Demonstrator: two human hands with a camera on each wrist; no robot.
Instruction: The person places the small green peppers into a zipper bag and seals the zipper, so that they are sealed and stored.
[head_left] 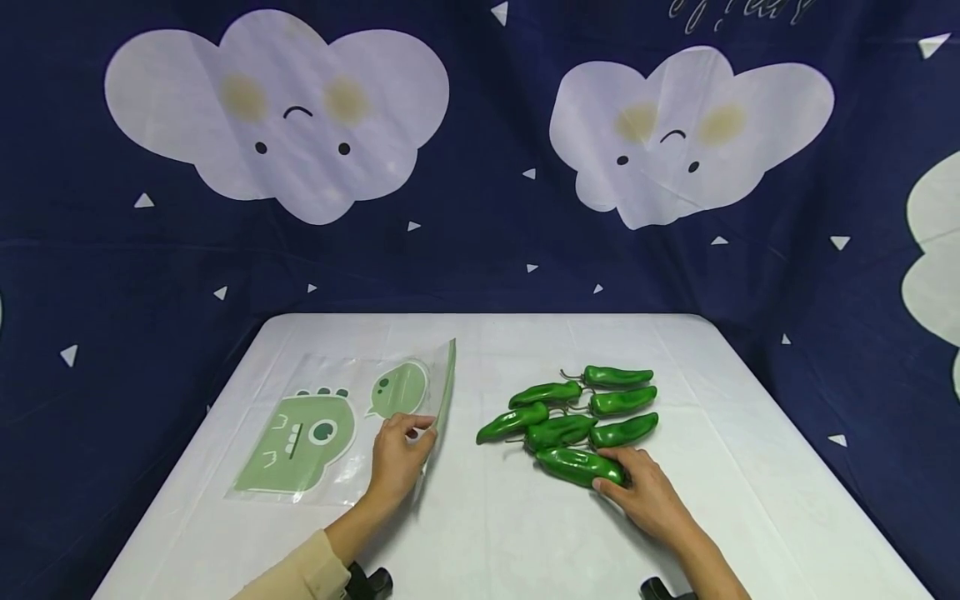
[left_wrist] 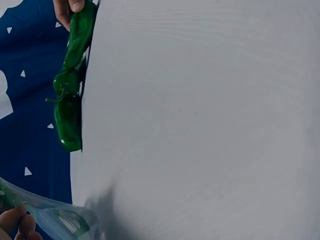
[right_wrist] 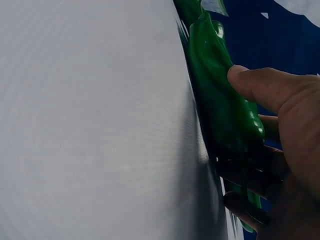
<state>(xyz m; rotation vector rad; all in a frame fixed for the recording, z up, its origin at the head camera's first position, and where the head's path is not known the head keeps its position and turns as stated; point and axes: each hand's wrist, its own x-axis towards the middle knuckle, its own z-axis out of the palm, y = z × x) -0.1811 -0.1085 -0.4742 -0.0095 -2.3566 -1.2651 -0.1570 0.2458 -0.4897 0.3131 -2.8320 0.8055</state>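
My left hand (head_left: 399, 457) pinches the green zip edge of a clear zip bag (head_left: 358, 483) printed with a green dinosaur, lifting that edge off the table. In the left wrist view the bag (left_wrist: 75, 222) shows at the lower left, with the left fingertips (left_wrist: 12, 220) on it. My right hand (head_left: 648, 492) grips the nearest green pepper (head_left: 573, 465) by its right end, thumb on the near side. The right wrist view shows the thumb against this pepper (right_wrist: 212, 85) and fingers behind it. Several more green peppers (head_left: 618, 431) lie just beyond it.
A white-covered table (head_left: 525, 542) carries the bag at left and the peppers right of centre. Behind and around it hangs a dark blue cloth (head_left: 487, 250) with clouds and small triangles. Dark wrist mounts (head_left: 367, 582) show at the bottom edge.
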